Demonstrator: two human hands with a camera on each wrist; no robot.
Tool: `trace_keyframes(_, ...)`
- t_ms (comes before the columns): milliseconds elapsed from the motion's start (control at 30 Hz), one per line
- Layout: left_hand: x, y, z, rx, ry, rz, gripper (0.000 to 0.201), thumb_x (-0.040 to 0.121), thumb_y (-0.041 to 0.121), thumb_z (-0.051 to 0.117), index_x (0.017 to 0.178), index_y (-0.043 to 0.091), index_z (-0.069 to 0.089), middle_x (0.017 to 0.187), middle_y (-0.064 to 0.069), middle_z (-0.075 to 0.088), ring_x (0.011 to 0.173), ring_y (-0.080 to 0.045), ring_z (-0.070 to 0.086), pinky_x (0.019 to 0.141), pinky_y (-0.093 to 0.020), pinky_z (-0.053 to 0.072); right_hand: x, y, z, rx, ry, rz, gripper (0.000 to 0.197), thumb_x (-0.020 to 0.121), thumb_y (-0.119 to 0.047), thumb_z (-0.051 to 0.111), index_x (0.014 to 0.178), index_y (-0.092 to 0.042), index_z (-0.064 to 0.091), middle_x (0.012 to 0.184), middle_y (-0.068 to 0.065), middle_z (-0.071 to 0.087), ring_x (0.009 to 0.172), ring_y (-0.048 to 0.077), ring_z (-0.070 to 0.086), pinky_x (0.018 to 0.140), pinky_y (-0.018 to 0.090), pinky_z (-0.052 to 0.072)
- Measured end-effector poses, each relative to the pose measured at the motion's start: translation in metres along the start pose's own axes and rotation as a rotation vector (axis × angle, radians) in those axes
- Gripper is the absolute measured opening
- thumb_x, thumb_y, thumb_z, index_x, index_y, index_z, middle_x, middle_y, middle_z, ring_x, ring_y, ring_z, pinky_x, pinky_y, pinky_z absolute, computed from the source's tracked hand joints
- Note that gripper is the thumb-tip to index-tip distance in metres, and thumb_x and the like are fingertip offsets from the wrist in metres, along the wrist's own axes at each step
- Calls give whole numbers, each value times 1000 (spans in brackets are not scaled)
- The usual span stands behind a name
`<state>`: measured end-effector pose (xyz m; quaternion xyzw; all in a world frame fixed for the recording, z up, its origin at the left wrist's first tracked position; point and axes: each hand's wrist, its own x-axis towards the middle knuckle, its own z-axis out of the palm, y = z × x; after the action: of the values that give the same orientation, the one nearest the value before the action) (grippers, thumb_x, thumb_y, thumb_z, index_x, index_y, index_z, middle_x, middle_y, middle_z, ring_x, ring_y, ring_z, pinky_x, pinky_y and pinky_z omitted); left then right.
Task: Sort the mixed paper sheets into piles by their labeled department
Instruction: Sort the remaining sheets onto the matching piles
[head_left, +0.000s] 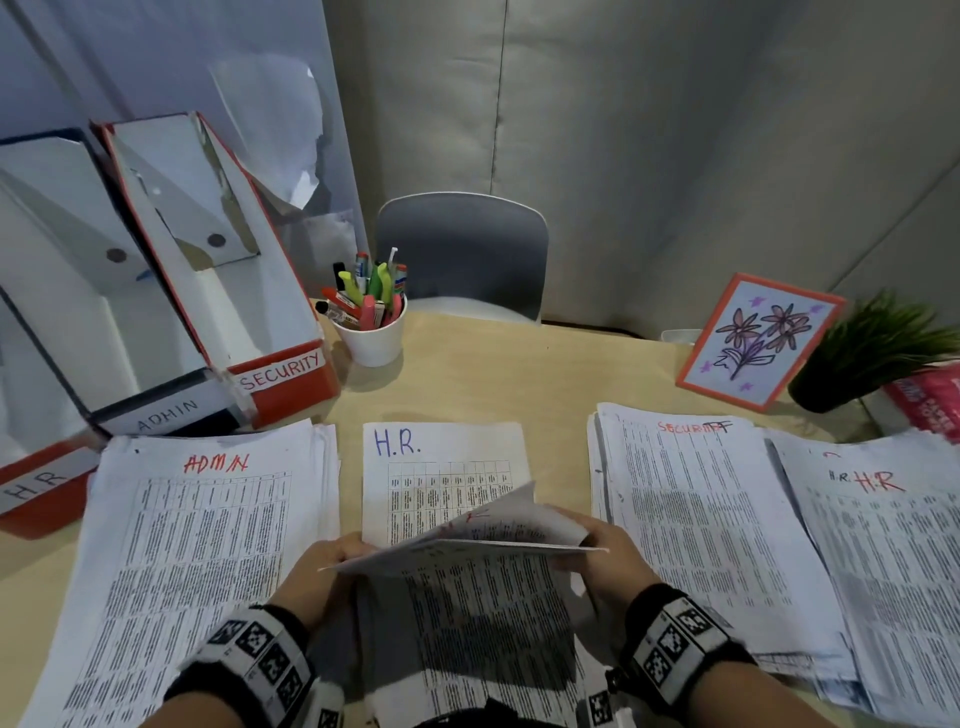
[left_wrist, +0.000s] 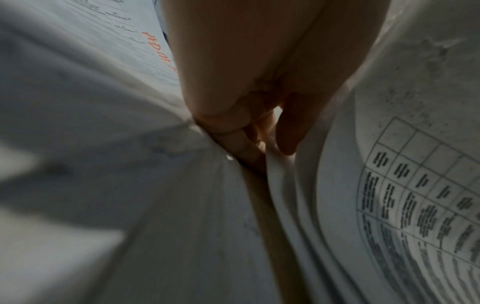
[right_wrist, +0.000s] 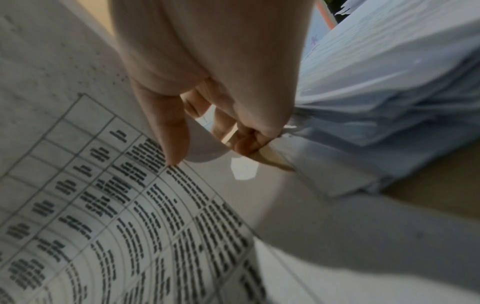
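Desk (head_left: 519, 374) fills the view, pale wood, w/ a grey chair (head_left: 462, 249) pushed in at its far edge and a padded wall behind. Left rear: tall file boxes, the red SECURITY box (head_left: 280, 371) innermost, ADMIN box (head_left: 166, 413) beside it, an H.R box (head_left: 31, 488) nearest the left edge. Four paper lots lie across the near half. ADMIN pile (head_left: 197, 561) at left, thick, its right edge fanned and ragged; only a narrow strip of bare desk shows betw. it and the centre pile (head_left: 441, 467), headed H.R. in blue. SECURITY pile (head_left: 696, 519) sits right of centre, a slim gap of desk on its left side, and its right edge runs under or against the far-right H.R pile (head_left: 883, 561), can't tell which. That last pile runs out of view at the right. Most open desk is the band betw. the piles' top edges and the far edge, broken by a white pen cup (head_left: 371, 332) at left, a flower card (head_left: 758, 340) leaning at right, and a small potted plant (head_left: 872, 353) next to it. Held sheets (head_left: 467, 545) are lifted over the centre pile, curled up so the top edge faces away, red writing on them unreadable. Left hand (head_left: 322, 571) grips their left edge, fingers (left_wrist: 288, 127) curled under the paper. Right hand (head_left: 608, 561) grips the right edge, thumb (right_wrist: 171, 131) pressed on the printed face, other fingers tucked beneath.
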<state>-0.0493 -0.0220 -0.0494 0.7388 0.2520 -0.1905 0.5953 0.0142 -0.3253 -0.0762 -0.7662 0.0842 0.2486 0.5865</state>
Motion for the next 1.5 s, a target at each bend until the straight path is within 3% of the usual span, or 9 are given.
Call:
trace_keyframes(133,-1,2,2,-111,14,-60,26,92,0,54,74,1,72,87,-30,67,90,-43,64,76,-40,55,1,-1,5,72,27,61,23,73,2,70,96,1,65,98,16,71,99,30,66,85,43,56)
trace_keyframes(233,-10,13,7,-247,7,-35,37,84,-27,34,88,-3,63,74,-19,70,71,-27,70,51,-23,55,1,-5,8,127,103,52,32,73,1,75,98,1,56,96,16,69,93,28,66,78,36,56)
trace_keyframes(433,-1,10,12,-334,-43,-34,71,76,-22,48,128,25,40,117,-13,62,95,-29,65,68,-38,57,3,-17,17,-36,76,124,29,87,-25,64,113,-20,52,109,-1,63,101,17,60,91,35,50)
trace_keyframes(700,-11,42,28,-61,31,129,36,80,-14,61,103,13,60,89,0,71,75,0,69,63,-12,54,-1,-37,13,-121,-61,111,40,90,-16,61,129,-13,52,114,-2,62,104,16,59,84,26,45)
trace_keyframes(833,-16,74,9,-81,5,270,30,84,-1,65,105,21,61,92,7,75,84,-4,70,89,-31,53,4,-47,-2,17,-37,64,72,75,-14,78,136,-20,39,126,0,57,113,20,58,96,36,47)
trace_keyframes(1033,-35,122,-9,-107,126,527,18,84,28,64,92,12,65,60,1,63,56,-15,53,60,-23,44,-2,-109,-5,184,43,-178,42,79,10,64,116,-8,57,106,8,70,98,26,66,82,33,55)
trace_keyframes(1233,-57,140,-2,-306,269,680,27,88,40,52,106,24,65,104,8,71,99,-4,64,83,-20,50,-32,-149,2,209,145,-478,26,85,-8,65,109,-17,61,104,-1,70,97,15,66,80,33,56)
trace_keyframes(1400,-38,102,23,-222,214,592,31,96,21,51,125,31,46,106,20,61,92,12,58,69,-7,45,-33,-110,22,87,10,-373,33,90,-16,61,121,-19,53,113,2,65,109,16,61,92,35,53)
trace_keyframes(1500,-23,83,34,-48,193,545,27,97,6,47,98,32,48,87,14,55,72,14,58,60,-5,44,-29,-92,30,-73,37,-294,41,91,-15,58,129,-22,43,114,-10,55,105,6,53,92,20,46)
